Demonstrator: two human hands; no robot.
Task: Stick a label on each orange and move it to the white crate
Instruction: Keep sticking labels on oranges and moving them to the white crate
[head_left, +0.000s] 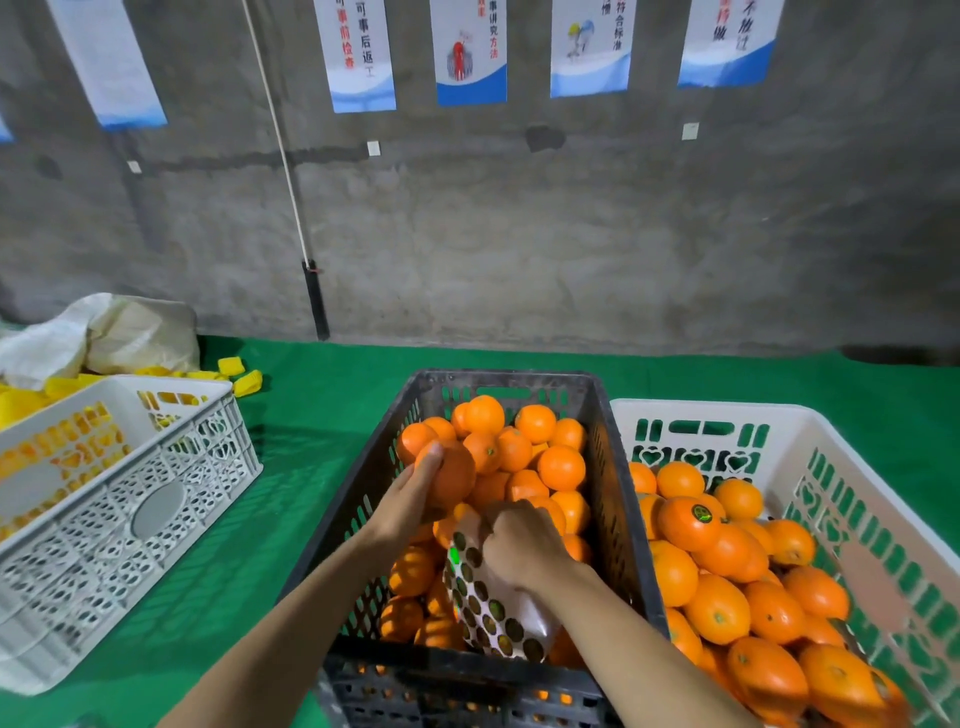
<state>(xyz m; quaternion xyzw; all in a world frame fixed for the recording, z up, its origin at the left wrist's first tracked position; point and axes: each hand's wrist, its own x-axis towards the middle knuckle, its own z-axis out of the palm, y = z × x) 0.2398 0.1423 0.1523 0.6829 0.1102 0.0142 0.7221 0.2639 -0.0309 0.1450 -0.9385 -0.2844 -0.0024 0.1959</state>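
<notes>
1. Left hand (415, 493): one. Fingers curled round the held orange (457, 475), gripping it from the near side at the far-left part of the black crate (609, 426).
2. Right hand (524, 545): one. Knuckles up, fingers curled down onto the top edge of the label sheet (488, 608). It cannot be told whether a single label is pinched off.
3. Held orange: one, near-round with no marked long axis. It lies just beyond and to the left of the right hand, near but apart.
4. Label sheet: one, pale backing with rows of dark round labels. Its long axis runs from the right hand down toward the crate's near rim, and it rests on the fruit.
5. Governing relation, as a judgement: a label must travel a short way up-left to the held orange. After that the orange goes right, across the black crate's right wall.
6. Black crate: one, heaped with unlabelled oranges. They are partly hidden, so no exact count is possible.
7. White crate (779, 415): one, touching the black crate's right side and nearer the right hand. It holds many oranges. One labelled orange (680, 527) shows its sticker on top.
8. Pale lattice crate (156, 499): one, well apart at left, with yellow pieces (247, 382) behind it.
9. Green cover (311, 415): one, under all three crates.
</notes>
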